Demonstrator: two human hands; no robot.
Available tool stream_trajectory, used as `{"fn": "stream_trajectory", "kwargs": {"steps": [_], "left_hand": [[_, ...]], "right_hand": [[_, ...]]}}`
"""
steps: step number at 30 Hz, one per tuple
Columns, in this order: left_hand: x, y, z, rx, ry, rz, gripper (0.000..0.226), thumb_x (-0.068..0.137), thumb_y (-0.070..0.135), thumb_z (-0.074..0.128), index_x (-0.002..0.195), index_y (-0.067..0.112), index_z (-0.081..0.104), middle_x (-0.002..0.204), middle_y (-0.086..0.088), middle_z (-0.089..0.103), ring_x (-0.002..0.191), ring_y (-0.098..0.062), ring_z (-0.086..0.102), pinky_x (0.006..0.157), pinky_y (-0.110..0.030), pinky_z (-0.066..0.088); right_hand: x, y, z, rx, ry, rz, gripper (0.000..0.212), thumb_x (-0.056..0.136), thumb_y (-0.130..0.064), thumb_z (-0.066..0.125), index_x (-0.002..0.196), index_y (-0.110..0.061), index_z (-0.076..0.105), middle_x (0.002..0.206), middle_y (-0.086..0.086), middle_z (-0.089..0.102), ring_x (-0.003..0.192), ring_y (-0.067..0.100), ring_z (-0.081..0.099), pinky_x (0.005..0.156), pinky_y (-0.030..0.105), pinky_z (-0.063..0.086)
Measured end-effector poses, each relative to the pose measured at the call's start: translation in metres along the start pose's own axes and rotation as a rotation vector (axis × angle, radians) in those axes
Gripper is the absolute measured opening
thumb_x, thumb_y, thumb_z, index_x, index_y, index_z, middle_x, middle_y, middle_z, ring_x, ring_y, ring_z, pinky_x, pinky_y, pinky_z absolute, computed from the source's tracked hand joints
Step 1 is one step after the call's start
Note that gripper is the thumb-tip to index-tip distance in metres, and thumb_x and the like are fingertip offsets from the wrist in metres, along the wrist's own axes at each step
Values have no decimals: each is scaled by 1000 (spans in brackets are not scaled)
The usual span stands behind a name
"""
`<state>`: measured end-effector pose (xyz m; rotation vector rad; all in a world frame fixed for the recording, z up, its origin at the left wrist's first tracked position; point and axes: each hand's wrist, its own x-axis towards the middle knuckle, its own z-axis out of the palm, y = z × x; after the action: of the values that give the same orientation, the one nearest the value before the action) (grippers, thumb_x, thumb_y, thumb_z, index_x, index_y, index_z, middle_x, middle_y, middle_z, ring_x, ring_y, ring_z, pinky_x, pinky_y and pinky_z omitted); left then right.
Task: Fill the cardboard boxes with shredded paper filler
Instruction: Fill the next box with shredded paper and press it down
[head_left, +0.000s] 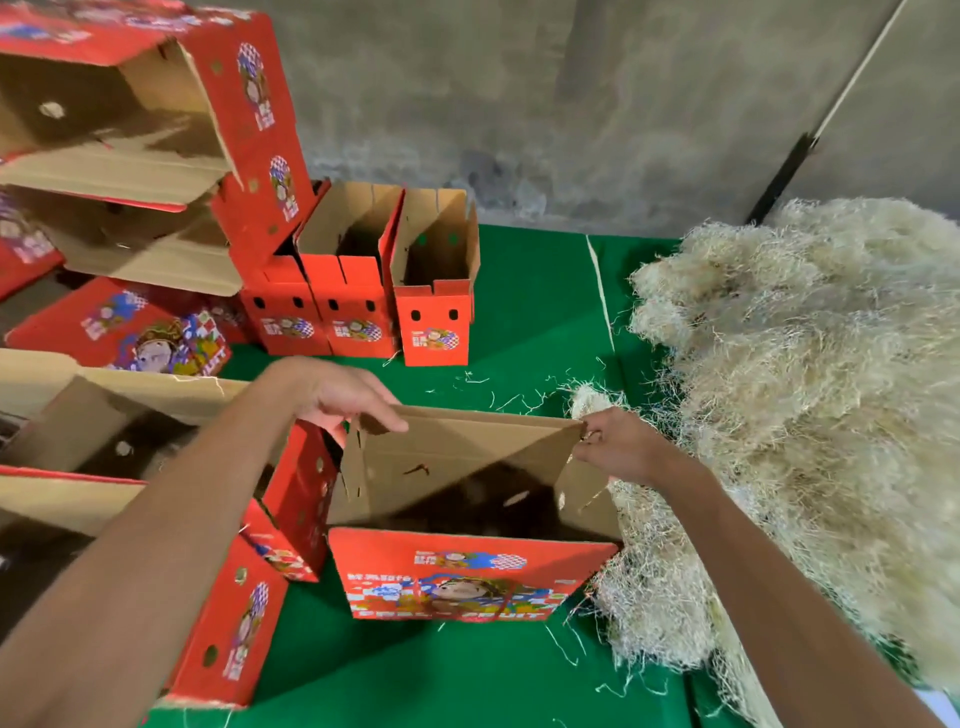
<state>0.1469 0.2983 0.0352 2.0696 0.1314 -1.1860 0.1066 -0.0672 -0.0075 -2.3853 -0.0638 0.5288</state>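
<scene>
Box (470, 525) stands open on the green cloth (535, 322), its red printed front facing the camera and its brown inside dark and shadowed. The left hand (337, 397) grips the far left corner of the rim, thumb laid along the inside of the back wall. The right hand (621, 447) pinches the far right corner of the rim between thumb and curled fingers. Filler (810, 395) lies in a big pale heap just right of the box, touching its right side, with loose strands scattered on the cloth. Three small open boxes (358, 291) stand in a row farther back. More red boxes are stacked (145, 135) at the left, some tipped on their sides.
</scene>
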Motion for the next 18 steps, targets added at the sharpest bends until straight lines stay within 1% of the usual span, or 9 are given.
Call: {"fn": "stream_trajectory", "kwargs": {"steps": [1,3,5,7,9,11,13,16,18], "left_hand": [[-2,5,0,88,37,17,47,73,37,86,116,28,68,121,9,65,121,-14,57,110,-42,43],[-3,16,2,236,117,90,39,73,45,85,109,32,75,125,13,66,124,-11,55,116,-39,34],[0,32,9,310,151,203,28,75,50,82,99,37,79,116,17,71,114,-7,62,112,-37,39],[6,49,21,296,102,315,23,79,52,78,95,36,79,104,18,74,103,-5,68,101,-36,50],[19,68,37,236,101,415,20,86,47,74,95,29,79,99,15,76,93,-4,71,89,-33,55],[33,87,54,157,149,484,18,92,39,69,96,22,77,100,11,76,90,-4,72,88,-35,55],[50,102,65,84,224,512,17,96,34,65,97,21,75,99,11,76,87,-2,72,88,-39,55],[78,121,67,-15,383,524,14,99,30,60,95,24,72,98,10,74,85,-4,72,86,-45,57],[98,130,69,-24,435,491,13,98,30,60,95,25,71,99,5,74,90,-20,73,82,-47,58]], "right_hand": [[1,-1,1,21,-41,8,14,92,-12,65,97,-19,75,74,-1,74,68,14,71,54,20,55],[1,0,3,47,-98,7,13,96,-21,60,97,-21,73,71,-5,73,67,10,71,59,24,56],[1,6,2,89,-95,34,31,103,-36,46,94,-20,71,73,-7,73,68,11,71,65,31,56],[1,19,3,209,-58,119,46,106,-46,34,99,-18,69,83,-4,76,73,15,74,69,32,53],[4,36,4,243,22,152,38,108,-37,37,106,-15,68,89,0,77,76,18,75,67,30,55],[12,56,5,90,83,142,21,105,-18,46,114,-15,65,99,4,74,78,17,72,63,23,55],[23,74,11,-80,125,159,26,101,-6,51,124,-14,60,111,8,69,80,16,69,64,24,56],[41,89,25,-145,177,167,38,99,-13,58,137,-15,53,121,11,64,86,17,67,76,33,61],[55,91,35,-129,115,134,49,97,-26,63,143,-24,48,131,10,58,94,17,63,88,32,58]]}}
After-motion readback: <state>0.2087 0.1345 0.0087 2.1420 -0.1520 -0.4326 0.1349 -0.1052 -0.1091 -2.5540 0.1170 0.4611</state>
